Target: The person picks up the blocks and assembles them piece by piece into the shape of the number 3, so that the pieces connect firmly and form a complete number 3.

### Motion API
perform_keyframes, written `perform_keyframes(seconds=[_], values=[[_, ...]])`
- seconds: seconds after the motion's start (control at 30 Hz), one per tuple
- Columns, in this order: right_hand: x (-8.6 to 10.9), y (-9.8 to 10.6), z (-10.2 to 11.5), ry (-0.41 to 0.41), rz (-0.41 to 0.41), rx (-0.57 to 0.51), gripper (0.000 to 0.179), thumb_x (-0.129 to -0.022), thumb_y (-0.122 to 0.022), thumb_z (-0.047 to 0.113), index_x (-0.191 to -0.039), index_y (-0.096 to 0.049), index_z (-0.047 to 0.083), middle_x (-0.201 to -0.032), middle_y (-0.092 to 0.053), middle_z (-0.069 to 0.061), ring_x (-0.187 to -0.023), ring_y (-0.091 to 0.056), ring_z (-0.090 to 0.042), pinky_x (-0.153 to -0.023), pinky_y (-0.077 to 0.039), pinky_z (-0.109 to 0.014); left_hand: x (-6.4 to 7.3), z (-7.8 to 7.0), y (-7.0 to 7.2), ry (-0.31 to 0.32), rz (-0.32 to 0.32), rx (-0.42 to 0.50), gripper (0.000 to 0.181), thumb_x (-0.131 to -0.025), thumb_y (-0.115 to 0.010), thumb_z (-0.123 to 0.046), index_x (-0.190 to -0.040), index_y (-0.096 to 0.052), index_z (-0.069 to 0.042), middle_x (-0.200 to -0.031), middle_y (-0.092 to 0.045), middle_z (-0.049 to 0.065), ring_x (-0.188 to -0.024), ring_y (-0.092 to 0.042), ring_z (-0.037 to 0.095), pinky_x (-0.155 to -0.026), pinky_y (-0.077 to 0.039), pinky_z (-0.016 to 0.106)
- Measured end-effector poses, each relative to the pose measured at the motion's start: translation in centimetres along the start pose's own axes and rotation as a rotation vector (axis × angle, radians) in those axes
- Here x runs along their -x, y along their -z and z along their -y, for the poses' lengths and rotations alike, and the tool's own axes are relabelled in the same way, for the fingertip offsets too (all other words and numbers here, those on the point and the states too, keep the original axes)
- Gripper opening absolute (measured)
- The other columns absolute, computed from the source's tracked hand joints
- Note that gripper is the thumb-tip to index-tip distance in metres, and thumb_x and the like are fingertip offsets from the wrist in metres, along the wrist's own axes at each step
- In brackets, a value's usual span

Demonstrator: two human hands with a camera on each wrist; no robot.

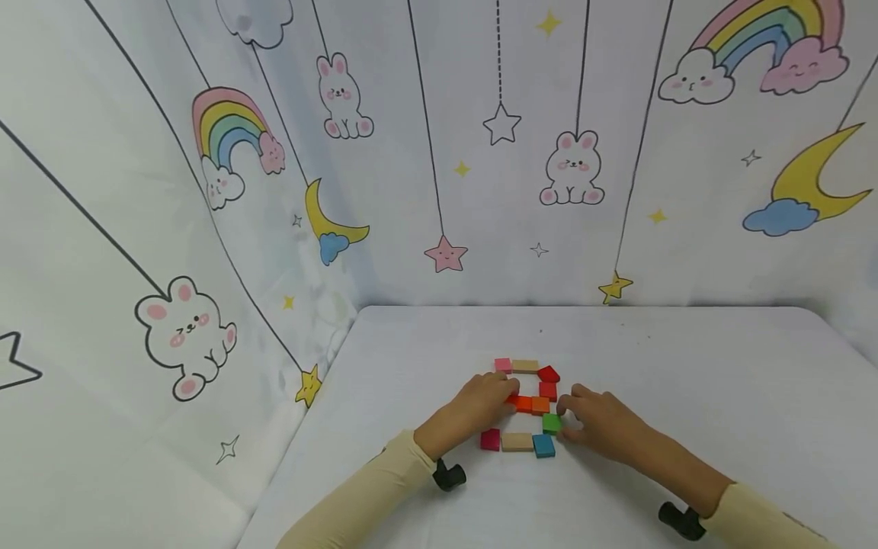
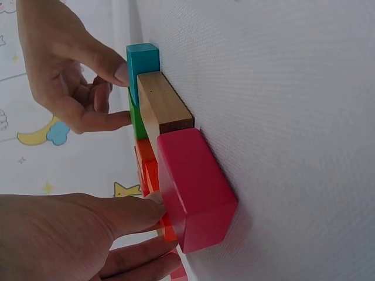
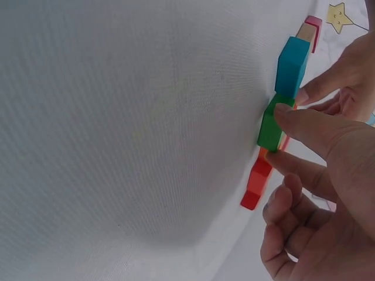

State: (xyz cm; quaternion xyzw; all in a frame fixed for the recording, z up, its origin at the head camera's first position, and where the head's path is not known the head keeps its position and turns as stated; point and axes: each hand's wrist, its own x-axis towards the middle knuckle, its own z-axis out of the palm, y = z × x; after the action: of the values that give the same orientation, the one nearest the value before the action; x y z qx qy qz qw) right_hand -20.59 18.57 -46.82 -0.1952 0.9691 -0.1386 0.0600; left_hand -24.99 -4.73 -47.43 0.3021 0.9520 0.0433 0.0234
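Note:
Small coloured blocks lie on the white table in an angular, figure-like outline. My left hand (image 1: 482, 398) is at the left end of the middle row, where its thumb and fingers pinch a red-orange block (image 1: 523, 404). An orange block (image 1: 540, 405) adjoins that one on the right. On the right side, my right hand (image 1: 604, 421) pinches a green block (image 3: 271, 126) between thumb and index finger, the other fingers curled. Just nearer than the green block is a blue block (image 1: 544, 446). A plain wooden block (image 2: 166, 104) and a crimson block (image 2: 196, 187) continue that near row leftward.
Along the far row sit a pink block (image 1: 503, 365), a wooden block (image 1: 525, 366) and a red pointed block (image 1: 549, 374), with a red block (image 1: 548, 391) below. A printed cloth (image 1: 384, 191) hangs behind and left of the table (image 1: 720, 396).

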Motion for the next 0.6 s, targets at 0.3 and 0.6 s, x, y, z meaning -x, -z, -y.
perform_keyframes(seconds=[0.3, 0.6], values=[[-0.1, -0.08, 0.22, 0.022, -0.018, 0.001, 0.036, -0.079, -0.093, 0.028, -0.108, -0.074, 0.021, -0.098, -0.063, 0.0, -0.078, -0.061, -0.013, -0.073, -0.064, -0.038, 0.07, -0.04, 0.07, 0.002, 0.003, 0.002, 0.028, -0.099, -0.076, -0.031, -0.125, -0.071, -0.02, -0.111, -0.071, -0.002, -0.093, -0.06, 0.01, -0.088, -0.054, 0.024], [0.06, -0.02, 0.33, 0.029, -0.024, -0.001, 0.037, -0.079, -0.094, 0.027, -0.11, -0.074, 0.02, -0.098, -0.063, -0.001, -0.078, -0.062, -0.012, -0.073, -0.064, -0.039, 0.1, -0.13, 0.06, 0.004, 0.004, -0.001, 0.029, -0.099, -0.076, -0.031, -0.125, -0.071, -0.02, -0.112, -0.07, -0.001, -0.093, -0.061, 0.01, -0.088, -0.054, 0.024]])
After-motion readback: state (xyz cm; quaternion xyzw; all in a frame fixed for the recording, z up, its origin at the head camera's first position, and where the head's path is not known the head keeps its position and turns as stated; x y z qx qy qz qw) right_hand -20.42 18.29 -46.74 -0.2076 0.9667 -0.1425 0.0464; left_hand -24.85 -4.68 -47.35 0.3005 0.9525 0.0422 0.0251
